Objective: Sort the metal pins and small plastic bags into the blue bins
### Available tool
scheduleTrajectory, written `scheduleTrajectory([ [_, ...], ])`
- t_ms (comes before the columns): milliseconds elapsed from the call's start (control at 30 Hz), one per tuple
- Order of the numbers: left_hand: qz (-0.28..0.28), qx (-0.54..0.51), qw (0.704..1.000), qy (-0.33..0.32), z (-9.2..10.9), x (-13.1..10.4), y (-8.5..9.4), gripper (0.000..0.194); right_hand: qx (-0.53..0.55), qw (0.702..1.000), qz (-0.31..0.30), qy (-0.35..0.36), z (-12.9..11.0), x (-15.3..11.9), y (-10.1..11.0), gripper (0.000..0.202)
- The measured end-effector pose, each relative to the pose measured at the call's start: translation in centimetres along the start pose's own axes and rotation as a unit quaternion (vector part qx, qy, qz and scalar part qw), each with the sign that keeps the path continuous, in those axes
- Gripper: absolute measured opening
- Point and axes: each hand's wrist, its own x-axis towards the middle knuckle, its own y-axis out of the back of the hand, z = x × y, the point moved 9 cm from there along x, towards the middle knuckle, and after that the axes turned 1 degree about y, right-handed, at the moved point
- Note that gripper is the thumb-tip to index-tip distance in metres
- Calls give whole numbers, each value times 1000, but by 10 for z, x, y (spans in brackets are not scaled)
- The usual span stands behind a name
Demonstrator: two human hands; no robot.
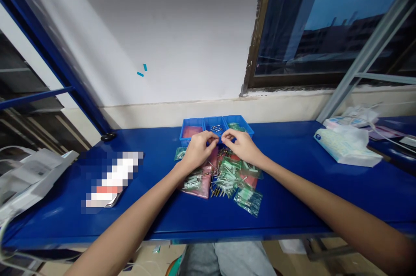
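Observation:
My left hand [199, 149] and my right hand [241, 145] hover close together above a heap of small parts, fingertips almost meeting. Both are closed in a pinch; whatever is between the fingers is hidden or too small to name. Beneath them lie green-tinted plastic bags [229, 174] of pale parts, pink plastic bags [204, 187] and loose metal pins [218, 191]. One green bag [248, 200] lies at the heap's front right. Just behind my hands stand blue bins in a row: the left bin [186, 141] has pink bags, the middle metal pins [216, 128], the right green bags [236, 127].
The blue table [289, 202] carries a pixelated phone-like object [112, 180] at left and a tissue pack [349, 146] at right. White equipment with cables [32, 180] stands at the far left edge. A wall [182, 50] closes off the back.

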Motion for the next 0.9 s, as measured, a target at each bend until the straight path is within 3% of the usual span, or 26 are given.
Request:
scheduleTrajectory([
  [167, -30, -158, 985, 60, -7, 2, -7, 11, -56, 997, -28, 34, 0, -2, -10, 7],
  [300, -31, -193, 978, 70, -8, 3, -10, 12, -117, 990, -7, 79, -7, -2, -8, 11],
  [467, 17, -49, 999, 10, -3, 5, 9, 34, -228, 965, 16, 132, -8, 20, -1, 18],
  [600, 13, 70, 997, -32, 1, 6, 22, 19, -291, 950, -2, 111, 1, 37, -6, 22],
  [767, -26, 130, 990, -43, -2, 8, 30, 14, -281, 948, -25, 150, -20, 8, -10, 26],
  [900, -54, 133, 988, -50, -3, 9, 27, 16, -237, 958, -85, 139, -21, -13, -10, 20],
])
